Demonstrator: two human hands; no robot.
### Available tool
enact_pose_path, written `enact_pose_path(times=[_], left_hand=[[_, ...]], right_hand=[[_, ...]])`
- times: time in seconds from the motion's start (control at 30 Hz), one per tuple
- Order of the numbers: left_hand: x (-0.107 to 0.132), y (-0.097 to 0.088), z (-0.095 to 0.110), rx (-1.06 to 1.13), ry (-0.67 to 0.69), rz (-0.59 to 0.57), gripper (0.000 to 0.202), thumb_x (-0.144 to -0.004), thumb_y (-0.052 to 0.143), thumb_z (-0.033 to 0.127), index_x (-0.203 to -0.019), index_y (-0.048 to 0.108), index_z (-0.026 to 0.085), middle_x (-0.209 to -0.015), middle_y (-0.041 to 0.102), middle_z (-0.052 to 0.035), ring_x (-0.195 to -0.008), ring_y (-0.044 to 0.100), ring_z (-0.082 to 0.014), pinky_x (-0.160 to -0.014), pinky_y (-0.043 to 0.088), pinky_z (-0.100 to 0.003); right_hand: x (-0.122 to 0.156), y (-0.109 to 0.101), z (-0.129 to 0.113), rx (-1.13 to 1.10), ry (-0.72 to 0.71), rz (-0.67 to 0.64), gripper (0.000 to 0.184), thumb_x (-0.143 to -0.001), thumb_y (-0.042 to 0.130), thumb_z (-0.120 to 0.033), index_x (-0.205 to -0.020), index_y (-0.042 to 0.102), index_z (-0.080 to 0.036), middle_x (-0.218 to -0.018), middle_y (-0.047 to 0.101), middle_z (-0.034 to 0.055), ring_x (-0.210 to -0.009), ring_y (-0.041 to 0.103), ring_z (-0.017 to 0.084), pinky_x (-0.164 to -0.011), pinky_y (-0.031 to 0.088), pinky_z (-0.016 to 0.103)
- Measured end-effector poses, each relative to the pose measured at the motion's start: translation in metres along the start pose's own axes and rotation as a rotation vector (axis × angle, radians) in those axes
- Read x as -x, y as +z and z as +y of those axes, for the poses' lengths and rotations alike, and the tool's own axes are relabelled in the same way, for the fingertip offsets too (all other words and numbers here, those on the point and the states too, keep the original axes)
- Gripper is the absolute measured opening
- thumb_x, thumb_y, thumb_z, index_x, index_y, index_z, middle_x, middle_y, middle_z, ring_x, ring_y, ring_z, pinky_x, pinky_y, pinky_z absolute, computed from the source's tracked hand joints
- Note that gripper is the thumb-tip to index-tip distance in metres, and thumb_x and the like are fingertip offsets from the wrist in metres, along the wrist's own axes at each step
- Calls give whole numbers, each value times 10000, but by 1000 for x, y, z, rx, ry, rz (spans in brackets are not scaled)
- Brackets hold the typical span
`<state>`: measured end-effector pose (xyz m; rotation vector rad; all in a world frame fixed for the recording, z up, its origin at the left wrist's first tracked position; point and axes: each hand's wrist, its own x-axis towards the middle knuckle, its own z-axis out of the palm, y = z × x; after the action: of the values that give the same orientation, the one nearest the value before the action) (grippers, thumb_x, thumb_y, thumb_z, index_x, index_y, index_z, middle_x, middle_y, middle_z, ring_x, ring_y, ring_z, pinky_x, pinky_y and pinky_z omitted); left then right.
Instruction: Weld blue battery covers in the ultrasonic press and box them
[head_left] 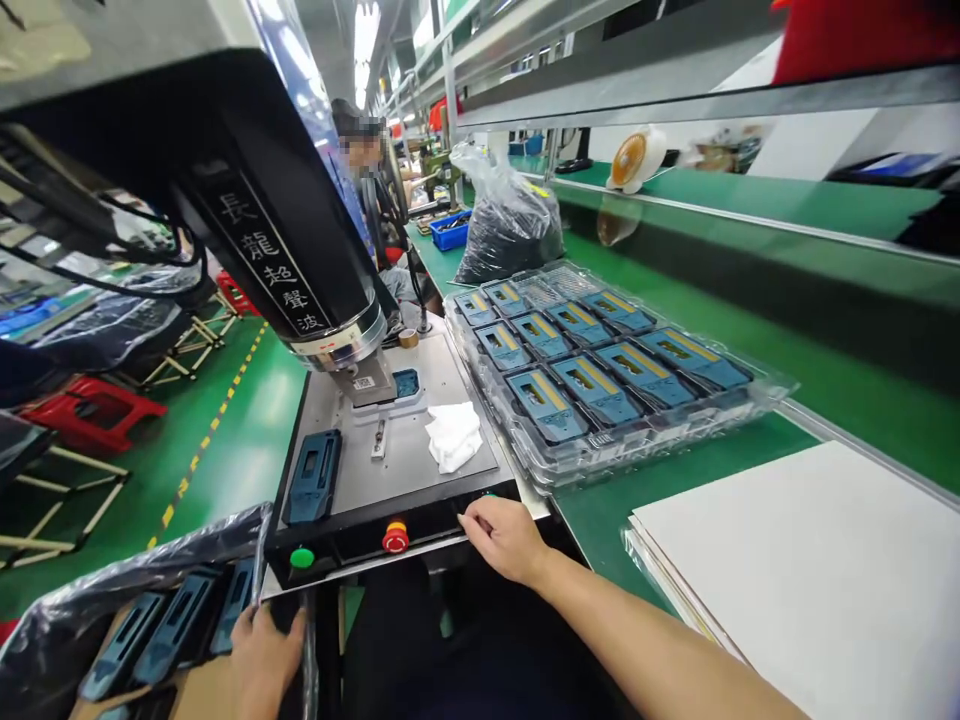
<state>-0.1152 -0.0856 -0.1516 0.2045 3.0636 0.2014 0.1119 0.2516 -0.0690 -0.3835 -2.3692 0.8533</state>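
Blue casing (pixel 234 605): in the lined box (pixel 241 530), left of the press. Left hand (pixel 264 650) at its lower end, thumb spread from fingers; contact uncertain. Second casing (pixel 313 478) on the baseplate (pixel 360 475). Right hand (pixel 508 538) at the front panel (pixel 345 543), fingers curled together. Judgement: handle casings by their rims; keep fingers clear of the press head (pixel 300 230). Filled tray (pixel 555 470) on the counter (pixel 600 525), right.

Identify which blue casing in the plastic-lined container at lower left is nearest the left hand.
The rightmost casing, its lower end right by the left hand's fingers; the other casings there lie farther left.
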Motion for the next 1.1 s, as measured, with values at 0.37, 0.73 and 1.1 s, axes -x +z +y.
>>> enact_pose_path(times=[0.37, 0.73, 1.1], left_hand=[[9, 24, -5, -216, -29, 38, 619, -727, 494, 546, -1232, 543, 191, -1428, 323, -213, -1218, 452, -407, -928, 397, -478], [15, 26, -4, -223, 22, 76, 540, -780, 475, 483, -1224, 551, 185, -1403, 312, -224, -1204, 463, -377, -919, 401, -442], [24, 14, 4, -204, 63, 109, 507, -795, 483, 424, -1218, 560, 155, -1399, 326, -237, -1196, 463, -360, -907, 390, -421]], right_hand=[[0, 0, 1, 8, -27, 38, 275, -907, 484, -284, -657, 565, -202, -580, 560, -13, -543, 508, 111, -555, 370, 245], [-39, -21, -24, 88, -123, 53, 277, -910, 480, -286, -674, 595, -195, -609, 587, 0, -561, 511, 112, -573, 361, 240], [-169, -11, -24, 406, -2, -119, 168, -873, 556, -266, -985, 658, -194, -959, 654, 49, -903, 584, 172, -801, 423, 265]])
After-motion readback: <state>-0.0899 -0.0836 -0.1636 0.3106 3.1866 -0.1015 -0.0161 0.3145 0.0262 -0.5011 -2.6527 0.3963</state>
